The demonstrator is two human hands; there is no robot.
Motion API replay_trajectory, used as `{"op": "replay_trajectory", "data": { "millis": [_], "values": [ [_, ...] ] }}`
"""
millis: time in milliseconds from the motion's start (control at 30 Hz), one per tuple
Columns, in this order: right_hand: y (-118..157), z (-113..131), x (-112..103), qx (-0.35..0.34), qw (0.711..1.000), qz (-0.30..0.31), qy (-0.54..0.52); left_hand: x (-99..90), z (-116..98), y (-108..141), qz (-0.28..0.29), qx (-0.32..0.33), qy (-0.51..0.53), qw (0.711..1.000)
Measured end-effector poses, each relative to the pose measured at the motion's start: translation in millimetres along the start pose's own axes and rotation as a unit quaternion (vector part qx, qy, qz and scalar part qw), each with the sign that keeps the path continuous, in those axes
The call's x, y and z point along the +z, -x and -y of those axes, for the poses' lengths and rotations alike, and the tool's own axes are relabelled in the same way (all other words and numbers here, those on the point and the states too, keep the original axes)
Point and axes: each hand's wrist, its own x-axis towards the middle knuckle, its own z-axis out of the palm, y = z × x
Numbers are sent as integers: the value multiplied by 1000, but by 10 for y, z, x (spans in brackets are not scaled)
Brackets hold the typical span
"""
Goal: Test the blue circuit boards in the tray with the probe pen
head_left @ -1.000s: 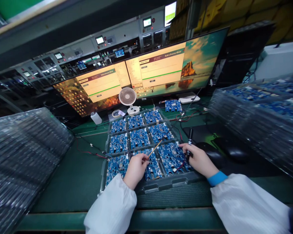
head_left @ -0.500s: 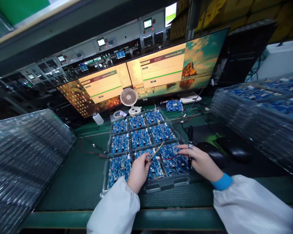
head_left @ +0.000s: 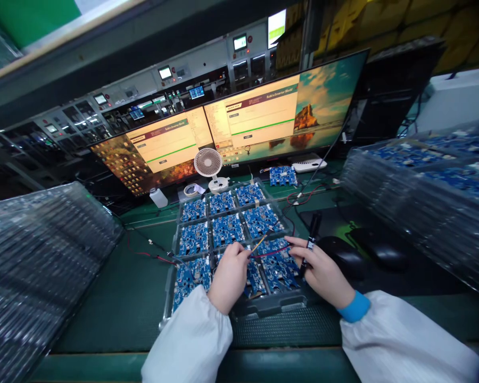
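A clear plastic tray (head_left: 259,308) holds several blue circuit boards (head_left: 228,230) in compartments. Over its front middle compartment, my left hand (head_left: 230,274) pinches the ends of thin wires, and a yellow wire (head_left: 259,242) slants up and right from its fingertips. A red wire (head_left: 272,251) runs between my two hands above the front right board. My right hand (head_left: 322,268), with a blue band at the wrist, holds a black marker (head_left: 313,234) between its fingers, the index finger reaching left to the red wire. The left fingertips partly hide the wire ends.
Stacked clear trays stand at the left (head_left: 43,255) and right (head_left: 415,186). Behind the tray are a small white fan (head_left: 208,162), a white bottle (head_left: 158,198), a tape roll and two monitors (head_left: 259,117). Two black mice (head_left: 377,247) lie right of my right hand.
My left hand has moved slightly up and right, with the wire ends. The marker in my right hand now tilts more, and the red wire sits higher between my hands.
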Motion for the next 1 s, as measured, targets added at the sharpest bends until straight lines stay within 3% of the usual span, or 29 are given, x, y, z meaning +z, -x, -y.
{"op": "replay_trajectory", "data": {
  "millis": [67, 133, 200, 267, 367, 567, 800, 1000],
  "values": [
    [37, 89, 42, -15, 1000, -2, 10, -1, 74, -54, 3, -41, 52, 998],
    [74, 231, 111, -59, 997, 41, 14, 9, 144, -124, -14, -101, 127, 987],
    [109, 395, 203, -110, 983, 149, 18, 26, 195, -200, -30, -151, 180, 972],
    [142, 534, 297, -110, 959, 259, 19, 40, 222, -267, -24, -171, 191, 966],
    [176, 634, 386, -85, 935, 344, 4, 54, 234, -330, -2, -165, 147, 975],
    [156, 611, 360, -73, 922, 378, -32, 162, 291, -384, 8, -149, 136, 979],
    [170, 618, 357, -73, 924, 374, -31, 344, 383, -438, 34, -117, 135, 983],
    [185, 607, 372, -79, 923, 377, -23, 355, 394, -432, 55, -117, 105, 986]
  ]
}}
